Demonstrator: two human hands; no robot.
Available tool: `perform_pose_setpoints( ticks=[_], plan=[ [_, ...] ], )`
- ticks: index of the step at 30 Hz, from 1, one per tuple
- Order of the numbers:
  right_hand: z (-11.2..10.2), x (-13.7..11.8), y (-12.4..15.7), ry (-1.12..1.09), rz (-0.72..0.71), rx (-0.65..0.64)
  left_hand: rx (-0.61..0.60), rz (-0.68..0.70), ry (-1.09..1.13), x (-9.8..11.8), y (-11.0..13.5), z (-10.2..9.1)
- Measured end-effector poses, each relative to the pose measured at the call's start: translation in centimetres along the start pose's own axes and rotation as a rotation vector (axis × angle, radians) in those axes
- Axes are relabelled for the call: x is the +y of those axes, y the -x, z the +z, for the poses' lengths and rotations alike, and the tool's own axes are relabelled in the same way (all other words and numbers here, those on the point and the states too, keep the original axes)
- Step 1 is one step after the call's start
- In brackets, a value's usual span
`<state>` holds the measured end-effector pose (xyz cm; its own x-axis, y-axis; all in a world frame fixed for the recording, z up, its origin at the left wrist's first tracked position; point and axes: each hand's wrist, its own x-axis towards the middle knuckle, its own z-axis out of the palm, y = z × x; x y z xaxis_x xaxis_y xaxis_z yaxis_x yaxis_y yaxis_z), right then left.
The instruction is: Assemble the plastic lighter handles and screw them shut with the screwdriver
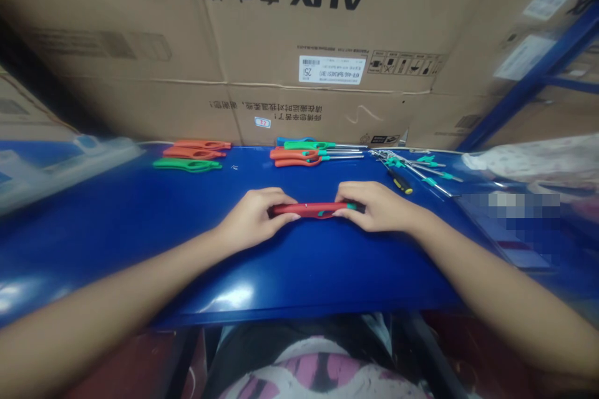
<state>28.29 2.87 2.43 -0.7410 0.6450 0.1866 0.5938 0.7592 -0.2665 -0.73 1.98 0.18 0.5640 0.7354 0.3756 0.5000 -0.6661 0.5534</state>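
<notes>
Between my hands, level above the blue table, is a red stick lighter with a teal trigger. My left hand pinches its left end between thumb and fingers. Its right end, where a teal collar shows, is gripped by my right hand; those fingers hide whatever lies beyond the collar. Behind my hands lie several lighters in orange, green and blue, with metal rods pointing right. Lighter handles without rods, orange and green, rest at the back left.
Metal rods with teal pieces are heaped at the back right, beside a black-and-yellow screwdriver. A large cardboard box walls off the back. A clear plastic bag lies left; patterned cloth lies right.
</notes>
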Motion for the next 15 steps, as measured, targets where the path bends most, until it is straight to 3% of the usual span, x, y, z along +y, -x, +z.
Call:
perform_pose_setpoints(
  ticks=[5, 15],
  plan=[
    [-0.2, -0.5, 0.1, 0.085, 0.000, 0.053, 0.048, 0.012, 0.003, 0.5, 0.1, -0.1],
    [-0.5, 0.3, -0.1, 0.073, 0.144, -0.094, 0.052, -0.133, 0.048, -0.7, -0.4, 0.3]
  ],
)
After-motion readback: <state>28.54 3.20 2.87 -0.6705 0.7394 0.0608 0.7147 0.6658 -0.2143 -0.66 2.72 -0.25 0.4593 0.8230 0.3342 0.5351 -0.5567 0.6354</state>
